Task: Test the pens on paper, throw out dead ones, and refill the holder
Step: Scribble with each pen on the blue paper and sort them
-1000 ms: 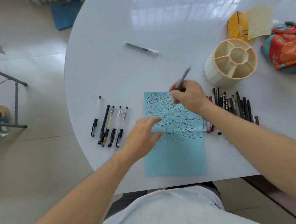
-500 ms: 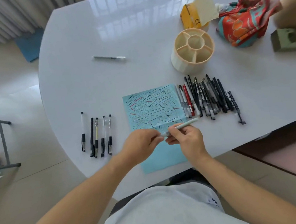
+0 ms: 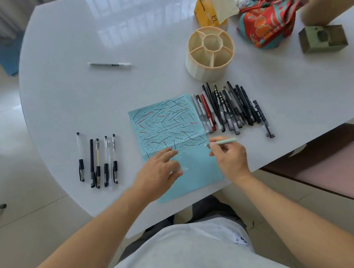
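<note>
holding a pale green pen (image 3: 221, 142) level over the lower right of the blue paper (image 3: 196, 176), the right hand (image 3: 231, 157) is pinching its barrel between thumb and curled fingers, tip pointing left. the left hand (image 3: 158, 172) is hovering just beside it above the sheet with fingers spread; something small and pale by its thumb is too blurred to name. the paper's upper half is carrying dense black and red test strokes, so testing is looking well advanced. a row of dark pens (image 3: 229, 109) is lying just right of the paper, 5 pens (image 3: 97, 160) are lying well apart to the left, and 1 lone pen (image 3: 109, 64) is lying farther up the white table (image 3: 76, 91). the cream holder (image 3: 209, 51) is standing with no pens showing in it, so refilling is looking not yet begun.
</note>
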A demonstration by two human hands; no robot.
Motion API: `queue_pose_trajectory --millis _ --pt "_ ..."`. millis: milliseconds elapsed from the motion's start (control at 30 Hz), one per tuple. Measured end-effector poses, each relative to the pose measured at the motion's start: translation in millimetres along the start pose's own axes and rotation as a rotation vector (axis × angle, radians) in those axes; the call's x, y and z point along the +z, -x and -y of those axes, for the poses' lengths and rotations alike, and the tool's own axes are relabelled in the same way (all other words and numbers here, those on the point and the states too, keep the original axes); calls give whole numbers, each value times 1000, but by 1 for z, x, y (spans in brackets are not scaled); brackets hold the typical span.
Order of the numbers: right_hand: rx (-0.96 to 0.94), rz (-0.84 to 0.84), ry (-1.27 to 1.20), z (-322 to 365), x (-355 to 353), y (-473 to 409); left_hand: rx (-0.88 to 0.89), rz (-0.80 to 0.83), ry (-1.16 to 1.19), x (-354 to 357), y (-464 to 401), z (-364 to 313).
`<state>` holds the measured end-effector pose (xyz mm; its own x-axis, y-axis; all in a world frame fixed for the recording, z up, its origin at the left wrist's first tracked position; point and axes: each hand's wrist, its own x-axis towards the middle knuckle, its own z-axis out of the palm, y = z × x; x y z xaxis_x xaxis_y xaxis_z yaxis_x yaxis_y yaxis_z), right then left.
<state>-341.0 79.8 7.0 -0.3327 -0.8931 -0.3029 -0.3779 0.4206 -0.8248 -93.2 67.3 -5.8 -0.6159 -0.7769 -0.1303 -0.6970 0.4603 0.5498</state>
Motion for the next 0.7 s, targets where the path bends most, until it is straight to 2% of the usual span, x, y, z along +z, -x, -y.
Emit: queue_pose_trajectory --millis 333,600,700 --pt "-167 15 174 -5 15 -11 -56 44 -9 9 4 12" --pt "-146 -26 203 -6 -3 -17 -94 25 -12 8 6 6" --pt "-110 -52 135 -4 -13 -11 -103 35 1 7 5 5"
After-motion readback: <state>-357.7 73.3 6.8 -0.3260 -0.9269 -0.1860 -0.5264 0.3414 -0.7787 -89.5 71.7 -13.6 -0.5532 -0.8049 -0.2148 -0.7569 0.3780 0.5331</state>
